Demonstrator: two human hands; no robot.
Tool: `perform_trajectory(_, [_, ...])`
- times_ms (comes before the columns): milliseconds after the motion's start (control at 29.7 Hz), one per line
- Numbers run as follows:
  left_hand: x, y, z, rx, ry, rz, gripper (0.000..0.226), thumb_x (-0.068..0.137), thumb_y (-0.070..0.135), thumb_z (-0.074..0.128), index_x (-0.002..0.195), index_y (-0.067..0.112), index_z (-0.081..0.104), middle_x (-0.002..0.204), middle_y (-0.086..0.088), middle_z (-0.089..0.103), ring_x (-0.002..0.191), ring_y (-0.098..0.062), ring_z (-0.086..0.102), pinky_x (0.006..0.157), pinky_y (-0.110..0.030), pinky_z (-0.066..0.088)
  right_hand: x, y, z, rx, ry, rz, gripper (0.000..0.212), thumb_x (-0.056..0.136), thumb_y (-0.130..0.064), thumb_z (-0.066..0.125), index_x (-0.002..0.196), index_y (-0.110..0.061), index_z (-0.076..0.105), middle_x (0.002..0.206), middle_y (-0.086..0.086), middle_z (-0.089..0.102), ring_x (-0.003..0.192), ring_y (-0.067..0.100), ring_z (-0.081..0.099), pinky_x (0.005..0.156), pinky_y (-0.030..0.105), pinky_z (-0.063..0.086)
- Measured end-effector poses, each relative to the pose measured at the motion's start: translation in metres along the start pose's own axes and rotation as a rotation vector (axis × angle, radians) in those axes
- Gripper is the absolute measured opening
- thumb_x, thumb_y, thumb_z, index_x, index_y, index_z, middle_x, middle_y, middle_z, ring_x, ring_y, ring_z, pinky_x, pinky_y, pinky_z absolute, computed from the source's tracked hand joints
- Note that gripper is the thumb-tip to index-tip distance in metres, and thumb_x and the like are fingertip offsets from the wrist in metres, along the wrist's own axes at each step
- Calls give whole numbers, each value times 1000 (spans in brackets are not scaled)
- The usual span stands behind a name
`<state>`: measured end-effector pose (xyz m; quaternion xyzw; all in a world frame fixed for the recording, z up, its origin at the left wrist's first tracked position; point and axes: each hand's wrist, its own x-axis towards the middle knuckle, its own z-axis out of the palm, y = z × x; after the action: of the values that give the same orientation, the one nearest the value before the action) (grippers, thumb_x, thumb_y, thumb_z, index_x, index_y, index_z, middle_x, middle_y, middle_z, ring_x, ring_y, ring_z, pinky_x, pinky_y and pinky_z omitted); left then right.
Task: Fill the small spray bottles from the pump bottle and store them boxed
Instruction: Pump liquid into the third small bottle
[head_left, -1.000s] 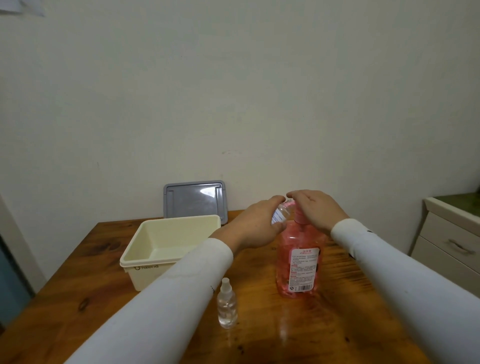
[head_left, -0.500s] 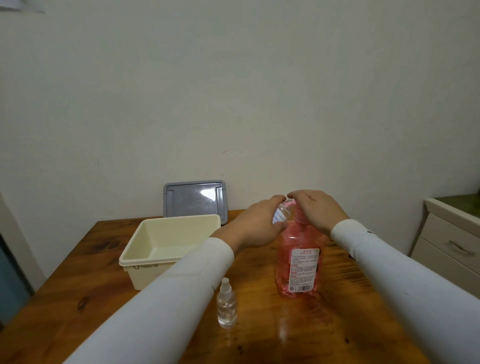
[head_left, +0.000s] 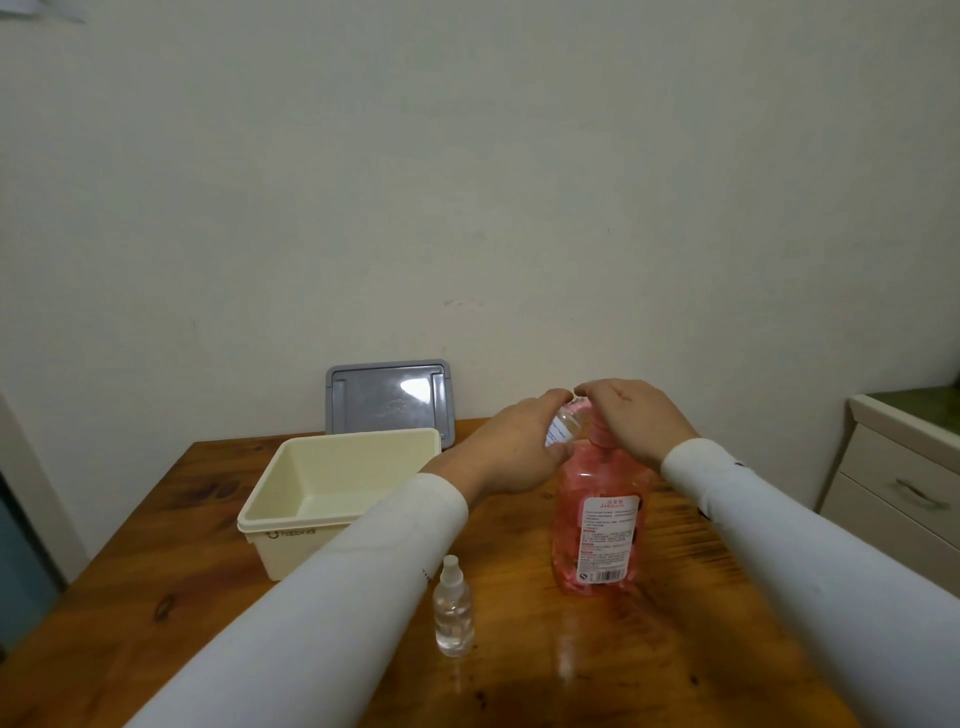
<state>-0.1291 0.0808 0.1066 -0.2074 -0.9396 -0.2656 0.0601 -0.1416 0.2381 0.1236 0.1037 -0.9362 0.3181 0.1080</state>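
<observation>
Hands meet over the pump bottle (head_left: 597, 525) near the middle of the wooden table (head_left: 171, 613), both arms in white sleeves. Left hand (head_left: 511, 449) has its fingers curled round a small clear bottle (head_left: 561, 428) with a white label, holding it tilted right up against the pump top, so that one's gripped, not loose. Right hand (head_left: 631, 418) sits on top of the pump head with fingers bent down over it; the head itself is hidden under the palm, only the pink neck shows below. Pump bottle is pink, see-through, standing upright with its back label and barcode facing the camera. A second spray bottle (head_left: 453, 610) stands upright on the table closer in, cap on, clear liquid inside, touching nothing, just beside the left sleeve. Cream box (head_left: 291, 499) sits open to the left of the hands, can't see anything in it from here. Its grey lid (head_left: 389, 402) leans against the wall right behind the box. Over on the right edge there's a pale cabinet (head_left: 904, 493) with a drawer handle
</observation>
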Motion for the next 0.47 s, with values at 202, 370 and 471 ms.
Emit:
perform_trajectory(202, [2,7,-10,30,30,23,62,95,32,56,148,26,25,142,-5,46,121,-24,51,89,-29,41,5,-5,-8,67,54,1,40,98,-26,33,121,-15,64,131,8,59,119,24,51,102,39,39])
perform_trajectory(370, [-2,1,1,-5,7,0,61,95,34,56,147,28,25,144,-4,45,123,-25,50,92,-33,43,1,2,3,56,28,0,41,98,-25,32,122,-15,63,129,8,60,116,24,53,101,38,41])
perform_trajectory(471, [-1,1,1,-5,-4,-6,63,95,34,56,148,28,24,145,-4,45,125,-26,49,95,-35,44,1,2,3,22,6,6,40,99,-26,31,121,-15,63,127,9,61,114,25,53,98,37,41])
